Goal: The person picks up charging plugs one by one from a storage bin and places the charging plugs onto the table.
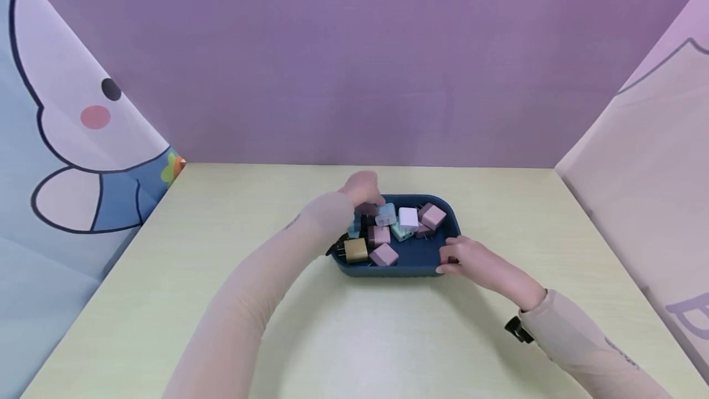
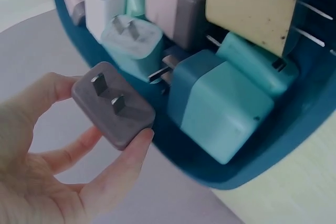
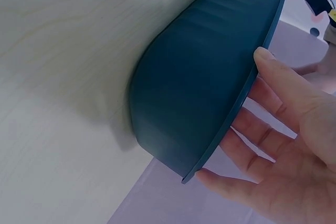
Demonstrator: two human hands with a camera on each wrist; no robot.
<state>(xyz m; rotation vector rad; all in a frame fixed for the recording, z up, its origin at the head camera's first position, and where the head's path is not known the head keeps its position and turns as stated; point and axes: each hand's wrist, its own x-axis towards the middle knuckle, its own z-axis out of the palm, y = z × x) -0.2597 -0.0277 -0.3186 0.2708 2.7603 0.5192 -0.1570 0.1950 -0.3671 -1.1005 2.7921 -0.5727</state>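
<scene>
A mauve wall charger (image 2: 113, 106) with two flat metal prongs is pinched between the thumb and fingertips of my left hand (image 1: 362, 188), over the tray's far left rim. At the near right corner, my right hand (image 1: 471, 257) grips the rim of the dark blue tray (image 1: 415, 255), thumb outside and fingers over the edge. Inside the tray lie several more chargers: a gold charger (image 1: 356, 250), a white charger (image 1: 408, 218), a pink charger (image 1: 384, 255), and a two-tone teal charger (image 2: 226, 108) close to the left hand. In the head view the left hand mostly hides the held charger.
The tray stands on a pale wood-grain table (image 1: 354, 337). Behind it rises a purple backdrop (image 1: 354, 66), with cartoon-printed panels at the left (image 1: 72, 140) and right. A black strap clip (image 1: 519, 329) sits at the right sleeve.
</scene>
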